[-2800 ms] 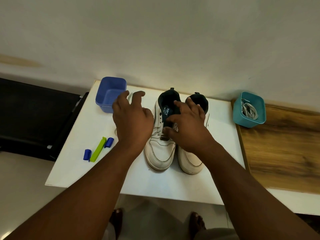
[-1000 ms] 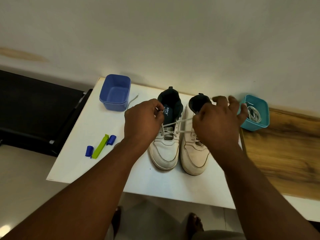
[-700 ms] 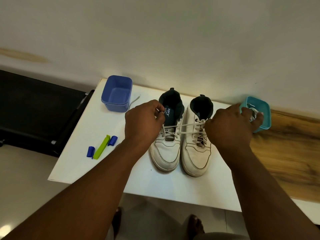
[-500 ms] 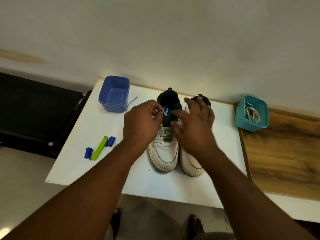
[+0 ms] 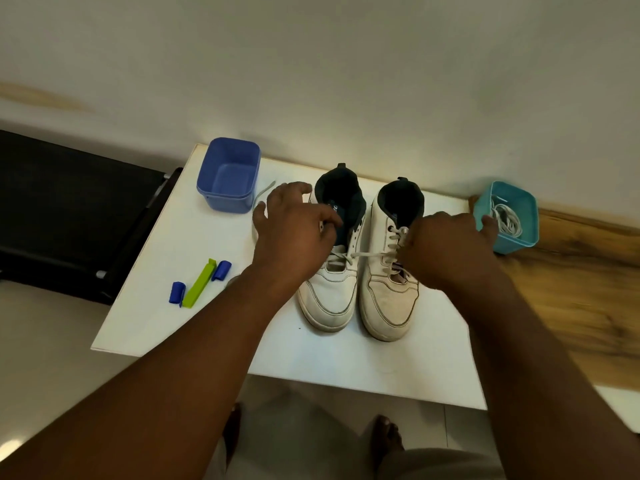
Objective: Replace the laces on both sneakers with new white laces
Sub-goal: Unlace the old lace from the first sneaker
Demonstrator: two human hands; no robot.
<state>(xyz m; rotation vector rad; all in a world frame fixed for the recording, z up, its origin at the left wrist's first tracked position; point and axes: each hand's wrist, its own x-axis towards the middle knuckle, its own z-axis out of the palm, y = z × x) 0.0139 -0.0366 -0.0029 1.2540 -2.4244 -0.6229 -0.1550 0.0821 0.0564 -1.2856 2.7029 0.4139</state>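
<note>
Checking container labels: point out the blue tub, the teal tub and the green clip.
blue tub (image 5: 211, 198): head view, front wall.
teal tub (image 5: 516, 242): head view, front wall.
green clip (image 5: 199, 288): head view, middle of bar.

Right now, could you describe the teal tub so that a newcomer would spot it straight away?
Start at the white table; its far right corner meets a wooden surface. The teal tub stands there by the wall, beyond the right hand. Unlike the blue tub at the far left corner, it holds coiled white laces.
</note>
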